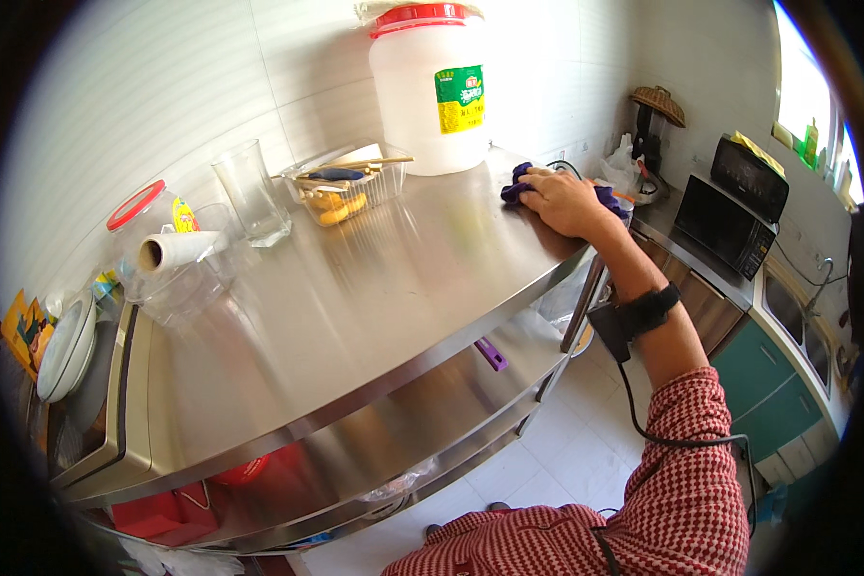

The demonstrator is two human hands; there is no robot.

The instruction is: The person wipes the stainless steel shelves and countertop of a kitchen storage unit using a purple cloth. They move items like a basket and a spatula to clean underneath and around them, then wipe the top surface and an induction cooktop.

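Observation:
My right hand (563, 200) presses a dark purple cloth (518, 186) onto the stainless steel tabletop (374, 288) near its right end. Parts of the cloth stick out on both sides of the hand, and the fingers rest on it. Just left of the hand, against the wall, stands a large translucent plastic jar (410, 101) with a red lid. A clear plastic basket (353, 201) holding wooden sticks, a dark blue item and yellow things is further left. Beside that stands a clear glass vase (252, 194). My left hand is out of view.
At the left are a roll of plastic film (187, 248), a red-lidded jar (140, 212), plates (65, 353) and a beige-framed appliance (133, 403). A purple handle (491, 354) lies on the shelf below. A microwave (723, 227) and a sink (785, 309) are on the right.

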